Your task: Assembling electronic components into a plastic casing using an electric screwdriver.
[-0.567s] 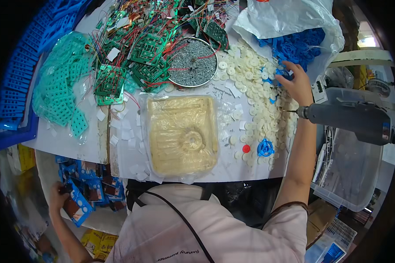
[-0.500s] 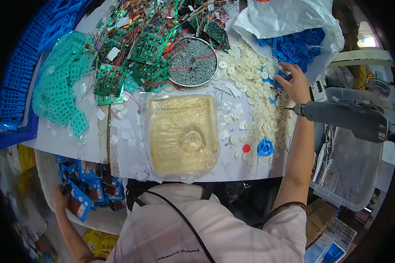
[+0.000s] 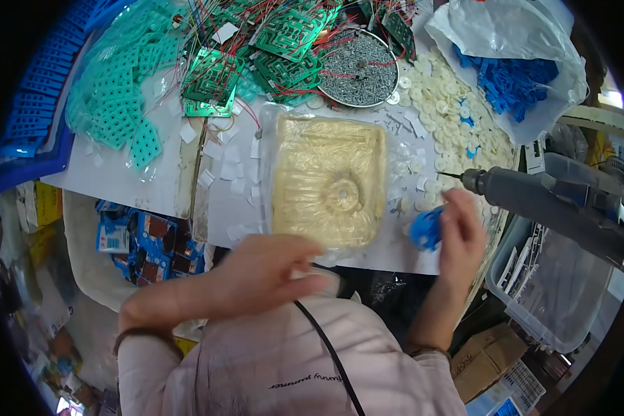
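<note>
My right hand [image 3: 462,239] is at the front right of the table, its fingers closed on a round blue plastic piece [image 3: 426,229], both blurred. In front of my body, my left hand [image 3: 274,274] hovers by the table's front edge. It is smeared by motion; thumb and fingers look apart, with nothing visible between them. Just beyond it lies a flat yellowish moulded block [image 3: 326,184] wrapped in clear plastic, with a round raised hub. Cream plastic discs [image 3: 440,104] are spread behind my right hand. An electric screwdriver [image 3: 520,194] points inward from the right, its bit near that hand.
Green circuit boards [image 3: 291,35] with tangled wires and a round dish of screws [image 3: 360,69] fill the back. Bagged green pads [image 3: 111,104] lie left. A white sack [image 3: 541,35] holds blue parts. Blue-and-brown assemblies [image 3: 152,243] sit in a bin below left; a clear tub [image 3: 561,277] stands right.
My left hand has left the bin of blue-and-brown assemblies and come to my front. My right hand has drawn back from the discs and taken hold of the round blue piece. The view has shifted.
</note>
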